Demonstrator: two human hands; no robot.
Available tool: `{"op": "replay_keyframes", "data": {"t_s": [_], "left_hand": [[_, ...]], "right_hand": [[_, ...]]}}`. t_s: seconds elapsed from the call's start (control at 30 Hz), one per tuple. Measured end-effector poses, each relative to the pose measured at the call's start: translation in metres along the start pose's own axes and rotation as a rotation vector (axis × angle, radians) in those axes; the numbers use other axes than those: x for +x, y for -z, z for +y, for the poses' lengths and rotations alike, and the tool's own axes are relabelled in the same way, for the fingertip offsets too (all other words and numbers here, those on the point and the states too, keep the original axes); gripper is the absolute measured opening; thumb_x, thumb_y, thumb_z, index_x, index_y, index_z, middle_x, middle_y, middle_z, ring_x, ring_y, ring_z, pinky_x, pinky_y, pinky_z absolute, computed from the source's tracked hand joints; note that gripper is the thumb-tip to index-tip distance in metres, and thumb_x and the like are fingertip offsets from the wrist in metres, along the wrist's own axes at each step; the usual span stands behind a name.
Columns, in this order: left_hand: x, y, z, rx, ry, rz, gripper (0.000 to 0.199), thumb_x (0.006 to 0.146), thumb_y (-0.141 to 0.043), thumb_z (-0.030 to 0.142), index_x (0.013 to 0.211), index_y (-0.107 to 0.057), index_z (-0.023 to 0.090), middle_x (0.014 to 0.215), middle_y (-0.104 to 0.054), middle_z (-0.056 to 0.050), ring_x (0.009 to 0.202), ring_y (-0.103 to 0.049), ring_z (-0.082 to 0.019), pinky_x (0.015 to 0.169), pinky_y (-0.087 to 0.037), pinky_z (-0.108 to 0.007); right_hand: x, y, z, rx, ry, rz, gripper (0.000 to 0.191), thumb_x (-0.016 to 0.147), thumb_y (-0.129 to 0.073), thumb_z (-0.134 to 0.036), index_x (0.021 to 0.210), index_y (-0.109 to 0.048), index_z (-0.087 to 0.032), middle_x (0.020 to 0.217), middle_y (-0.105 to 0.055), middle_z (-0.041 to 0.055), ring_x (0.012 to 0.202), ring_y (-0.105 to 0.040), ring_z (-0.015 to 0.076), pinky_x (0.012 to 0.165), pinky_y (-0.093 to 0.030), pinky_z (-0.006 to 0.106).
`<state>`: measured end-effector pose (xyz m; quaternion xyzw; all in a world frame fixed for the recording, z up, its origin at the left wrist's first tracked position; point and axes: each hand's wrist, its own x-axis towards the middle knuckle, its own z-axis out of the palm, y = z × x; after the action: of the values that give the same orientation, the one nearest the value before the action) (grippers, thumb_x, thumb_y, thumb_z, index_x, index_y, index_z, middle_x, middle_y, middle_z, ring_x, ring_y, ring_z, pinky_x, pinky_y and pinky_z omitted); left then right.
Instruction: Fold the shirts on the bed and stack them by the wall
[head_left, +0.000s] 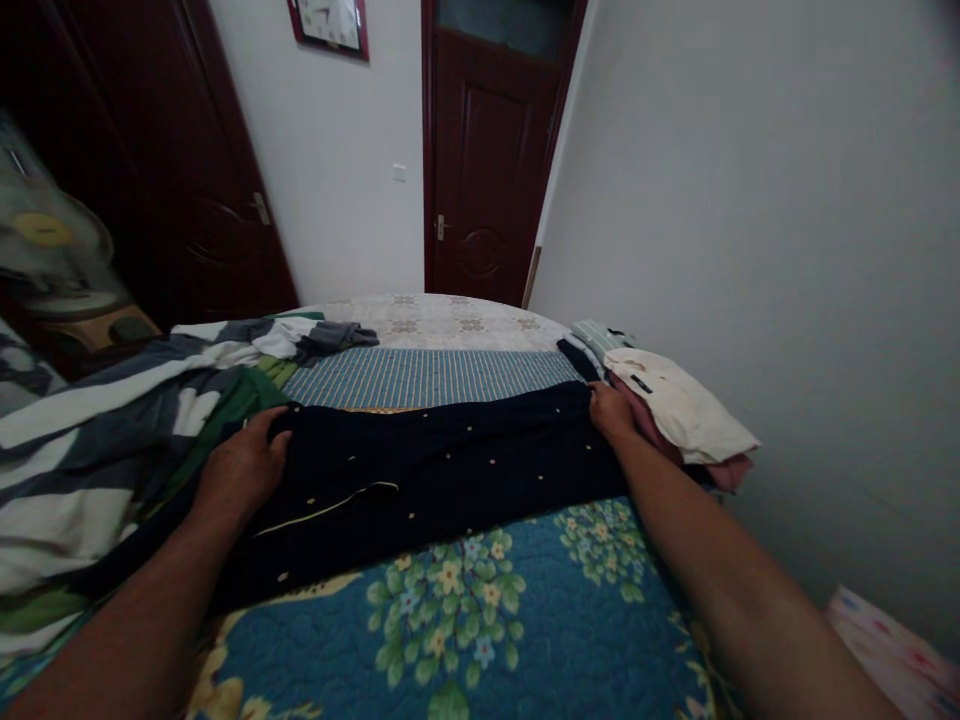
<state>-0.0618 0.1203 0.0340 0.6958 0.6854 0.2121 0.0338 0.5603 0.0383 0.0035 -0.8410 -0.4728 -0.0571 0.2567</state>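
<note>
A dark navy garment (450, 460) with small pale motifs and a thin yellow trim line lies stretched sideways across the bed. At its left part, my left hand (247, 460) rests on the upper edge, thumb apart from the fingers, whose tips are partly hidden against the cloth. My right hand (609, 408) pinches the far right corner, close beside a pile of folded clothes. The garment's left end runs under my left forearm toward a striped heap.
A grey, white and green striped heap (75, 430) covers the left side. Folded clothes (679, 400) stand at the right by the wall. Beneath lie a blue floral quilt (465, 620) and, farther off, a striped cloth (435, 375). Doors stand beyond.
</note>
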Motion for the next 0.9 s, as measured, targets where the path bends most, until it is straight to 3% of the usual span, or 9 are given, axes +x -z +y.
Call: {"op": "replay_keyframes", "data": {"t_s": [0.17, 0.3, 0.37, 0.53, 0.63, 0.77, 0.9], "left_hand": [[-0.004, 0.0, -0.002, 0.077, -0.075, -0.001, 0.057, 0.104, -0.05, 0.038, 0.155, -0.056, 0.013, 0.14, -0.071, -0.022, 0.125, -0.069, -0.038, 0.104, -0.054, -0.05], [-0.02, 0.018, 0.016, 0.207, -0.185, 0.133, 0.054, 0.102, -0.053, 0.042, 0.148, -0.065, 0.015, 0.136, -0.068, -0.021, 0.125, -0.064, -0.038, 0.106, -0.052, -0.048], [-0.032, 0.027, 0.029, 0.203, -0.267, 0.144, 0.049, 0.102, -0.055, 0.043, 0.143, -0.069, 0.018, 0.137, -0.068, -0.018, 0.125, -0.064, -0.036, 0.108, -0.051, -0.047], [-0.078, 0.036, 0.052, 0.112, -0.494, -0.218, 0.051, 0.099, -0.063, 0.058, 0.138, -0.073, 0.025, 0.127, -0.074, -0.013, 0.118, -0.067, -0.033, 0.102, -0.052, -0.047], [-0.098, 0.033, 0.055, 0.145, -0.552, -0.296, 0.046, 0.096, -0.072, 0.049, 0.137, -0.073, 0.03, 0.128, -0.073, -0.011, 0.118, -0.067, -0.032, 0.103, -0.05, -0.048], [-0.102, 0.029, 0.054, 0.219, -0.571, -0.229, 0.029, 0.103, -0.058, 0.028, 0.123, -0.078, 0.026, 0.115, -0.074, -0.011, 0.111, -0.07, -0.03, 0.095, -0.052, -0.044], [-0.104, 0.028, 0.058, 0.199, -0.59, -0.17, 0.025, 0.102, -0.055, 0.025, 0.113, -0.077, 0.023, 0.111, -0.073, -0.01, 0.096, -0.073, -0.024, 0.078, -0.053, -0.035]], "right_hand": [[-0.007, 0.002, 0.003, -0.108, 0.07, -0.016, 0.049, 0.104, -0.046, -0.024, 0.145, -0.068, -0.011, 0.135, -0.075, 0.0188, 0.122, -0.07, 0.0297, 0.11, -0.049, 0.037], [-0.019, -0.001, 0.009, -0.221, 0.11, 0.044, 0.052, 0.097, -0.051, -0.021, 0.144, -0.067, -0.007, 0.133, -0.072, 0.0235, 0.124, -0.067, 0.0331, 0.107, -0.05, 0.041], [-0.026, -0.003, 0.01, -0.267, 0.149, 0.121, 0.052, 0.093, -0.053, -0.02, 0.14, -0.069, -0.006, 0.132, -0.069, 0.0259, 0.125, -0.065, 0.0359, 0.107, -0.05, 0.045], [-0.054, -0.001, -0.017, -0.179, 0.41, 0.252, 0.044, 0.094, -0.055, -0.023, 0.132, -0.071, -0.01, 0.14, -0.065, 0.0234, 0.129, -0.061, 0.0367, 0.111, -0.048, 0.052], [-0.079, -0.001, -0.052, -0.048, 0.585, 0.185, 0.041, 0.097, -0.055, -0.026, 0.132, -0.071, -0.014, 0.142, -0.066, 0.0199, 0.133, -0.06, 0.034, 0.115, -0.048, 0.05], [-0.117, -0.007, -0.098, 0.022, 0.666, -0.005, 0.046, 0.097, -0.056, -0.026, 0.139, -0.07, -0.019, 0.151, -0.063, 0.0166, 0.14, -0.058, 0.0319, 0.118, -0.048, 0.049], [-0.142, -0.015, -0.118, -0.021, 0.71, -0.169, 0.046, 0.098, -0.053, -0.021, 0.139, -0.074, -0.022, 0.15, -0.066, 0.0133, 0.14, -0.061, 0.0286, 0.121, -0.047, 0.046]]}}
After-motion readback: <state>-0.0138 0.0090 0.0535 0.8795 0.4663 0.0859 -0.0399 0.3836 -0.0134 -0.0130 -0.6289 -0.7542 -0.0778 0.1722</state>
